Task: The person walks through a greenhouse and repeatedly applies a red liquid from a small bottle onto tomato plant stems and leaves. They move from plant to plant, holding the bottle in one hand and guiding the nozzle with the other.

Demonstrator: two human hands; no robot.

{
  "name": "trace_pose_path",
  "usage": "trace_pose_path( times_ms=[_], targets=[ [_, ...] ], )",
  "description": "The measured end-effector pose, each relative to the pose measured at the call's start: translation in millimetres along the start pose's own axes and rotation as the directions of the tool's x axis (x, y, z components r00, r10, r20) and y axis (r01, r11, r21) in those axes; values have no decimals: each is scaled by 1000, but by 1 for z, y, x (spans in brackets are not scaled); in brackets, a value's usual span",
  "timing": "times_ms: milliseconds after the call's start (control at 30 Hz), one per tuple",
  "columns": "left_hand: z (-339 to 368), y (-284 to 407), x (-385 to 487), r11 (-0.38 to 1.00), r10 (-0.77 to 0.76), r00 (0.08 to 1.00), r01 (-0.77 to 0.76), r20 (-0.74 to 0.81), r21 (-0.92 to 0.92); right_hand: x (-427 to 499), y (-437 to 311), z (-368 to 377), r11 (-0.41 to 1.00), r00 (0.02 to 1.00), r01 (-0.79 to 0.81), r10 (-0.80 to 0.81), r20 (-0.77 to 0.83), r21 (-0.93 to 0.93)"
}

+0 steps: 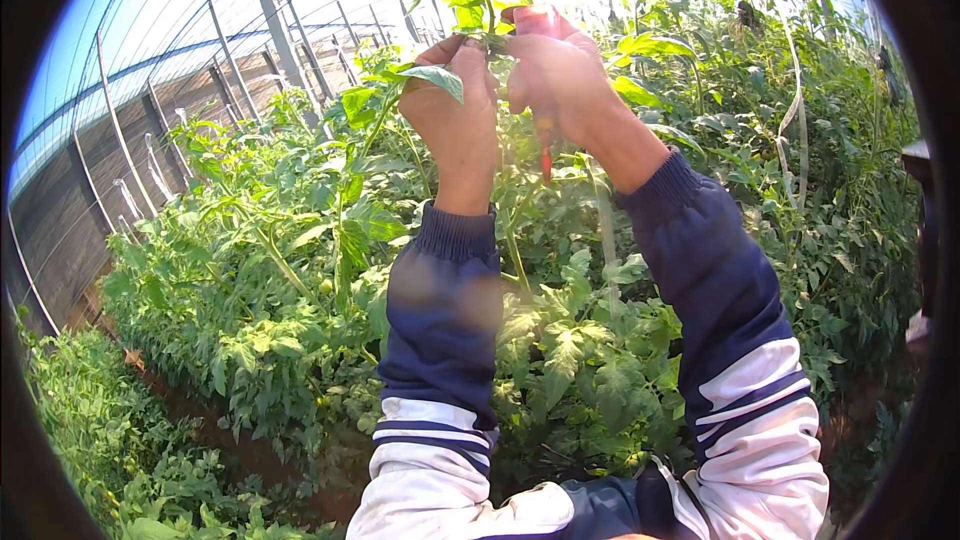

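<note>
My left hand (454,109) is raised at the top middle, its thumb and fingers pinching the upper stem of a tomato plant (489,4). Leaves stand up above the fingertips, and one leaf hangs over the back of the hand. Close beside it on the right, my right hand (559,75) is closed around a pinkish-red tool (546,157), whose red tapered end points down below the palm. Its fingertips meet the same stem. Glare washes out the tool's upper part, so its exact kind cannot be told.
Dense tomato plants (577,360) fill the space below and around my arms. White strings (799,105) hang among the plants at right. Metal greenhouse poles (274,15) and a dark side wall (60,202) stand at left. A dark post (919,165) shows at the right edge.
</note>
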State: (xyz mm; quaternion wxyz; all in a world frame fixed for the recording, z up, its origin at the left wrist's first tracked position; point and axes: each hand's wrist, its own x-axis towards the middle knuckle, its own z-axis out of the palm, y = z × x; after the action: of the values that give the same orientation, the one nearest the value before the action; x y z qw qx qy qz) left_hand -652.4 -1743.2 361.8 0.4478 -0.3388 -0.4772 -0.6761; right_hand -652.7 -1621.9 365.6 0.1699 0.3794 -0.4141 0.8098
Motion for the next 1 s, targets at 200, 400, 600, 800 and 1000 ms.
trace_pose_path(
  times_ms=[200,400,600,800,1000],
  targets=[
    [-1,1,4,999,45,999,-44,-26,26,-3,-3,8,997,997,-7,2,-71,-71],
    [-10,6,-6,935,-248,968,250,42,-250,-4,-6,7,996,999,-18,14,-53,-84],
    [-10,5,-7,853,-378,920,389,104,-349,-1,-1,5,999,999,-6,3,-41,-53],
    [1,7,-11,878,-315,944,328,94,-350,-1,0,4,999,998,3,-5,-65,-42],
    [4,9,-8,894,-285,956,293,73,-339,0,0,4,998,997,0,-4,-77,-58]
  ],
)
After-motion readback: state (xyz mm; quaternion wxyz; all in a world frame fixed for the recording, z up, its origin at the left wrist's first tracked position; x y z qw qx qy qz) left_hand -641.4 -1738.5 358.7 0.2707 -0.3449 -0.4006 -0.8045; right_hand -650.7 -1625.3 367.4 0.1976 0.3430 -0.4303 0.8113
